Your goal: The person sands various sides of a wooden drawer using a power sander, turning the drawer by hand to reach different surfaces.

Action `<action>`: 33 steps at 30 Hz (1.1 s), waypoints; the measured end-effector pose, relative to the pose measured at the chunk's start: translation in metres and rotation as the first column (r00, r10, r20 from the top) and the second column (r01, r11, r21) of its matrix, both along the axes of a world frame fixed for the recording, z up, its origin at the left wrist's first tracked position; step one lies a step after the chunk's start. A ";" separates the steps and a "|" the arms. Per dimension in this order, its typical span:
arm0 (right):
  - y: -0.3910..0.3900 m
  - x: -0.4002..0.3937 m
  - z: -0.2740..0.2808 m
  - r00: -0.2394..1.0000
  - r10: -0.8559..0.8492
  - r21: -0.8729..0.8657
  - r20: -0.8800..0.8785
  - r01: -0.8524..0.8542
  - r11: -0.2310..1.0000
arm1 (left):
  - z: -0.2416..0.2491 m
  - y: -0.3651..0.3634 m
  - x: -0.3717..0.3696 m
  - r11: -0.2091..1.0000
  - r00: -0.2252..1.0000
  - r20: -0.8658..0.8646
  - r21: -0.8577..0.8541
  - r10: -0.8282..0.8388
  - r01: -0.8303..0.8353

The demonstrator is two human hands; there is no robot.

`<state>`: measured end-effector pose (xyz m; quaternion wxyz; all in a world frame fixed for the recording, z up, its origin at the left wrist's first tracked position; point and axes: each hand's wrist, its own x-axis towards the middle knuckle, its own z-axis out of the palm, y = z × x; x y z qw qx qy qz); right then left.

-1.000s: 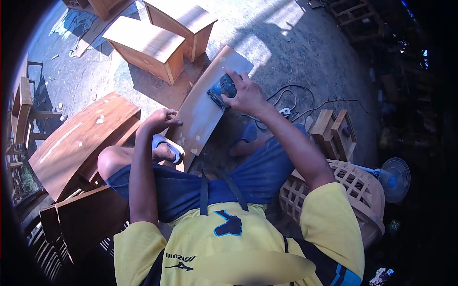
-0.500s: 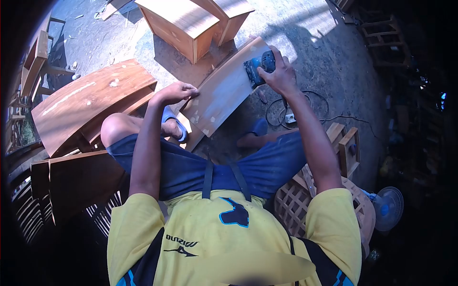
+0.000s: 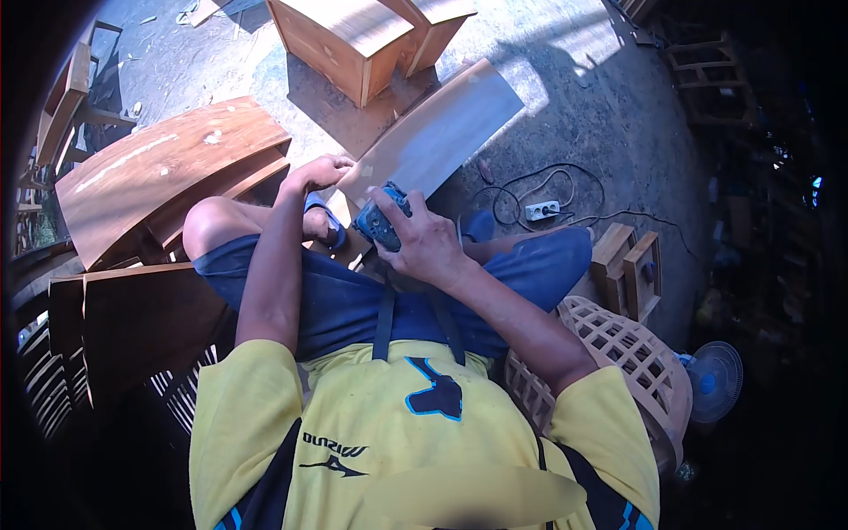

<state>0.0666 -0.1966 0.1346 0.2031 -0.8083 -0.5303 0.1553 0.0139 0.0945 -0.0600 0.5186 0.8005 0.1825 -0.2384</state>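
One curved wooden panel (image 3: 442, 132) leans in front of the person. One blue sander (image 3: 382, 223) is in view. Two light wooden cabinets (image 3: 340, 40) stand side by side at the top. One darker curved-front cabinet (image 3: 150, 181) sits to the left. One power strip (image 3: 541, 210) lies on the ground, one fan (image 3: 714, 382) and one lattice basket (image 3: 632, 353) to the right

Blue sander (image 3: 380, 223) on slanted panel (image 3: 442, 132)

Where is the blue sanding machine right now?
In the head view, the sander sits under the right hand at the near end of the curved wooden panel, just right of the left hand.
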 end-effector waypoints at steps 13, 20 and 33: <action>0.001 0.212 -0.021 0.924 -0.355 0.106 0.142 0.342 0.934 | -0.006 -0.001 -0.001 0.994 0.997 0.040 -0.096 0.063 -0.058; 0.024 0.064 -0.006 0.977 -0.212 -0.024 0.026 0.213 0.977 | -0.066 -0.006 -0.018 0.963 0.986 -0.099 -0.223 0.134 -0.153; 0.024 0.077 -0.007 0.956 -0.278 -0.045 0.095 0.283 0.958 | -0.054 -0.009 -0.014 0.962 0.993 -0.051 -0.245 0.108 -0.117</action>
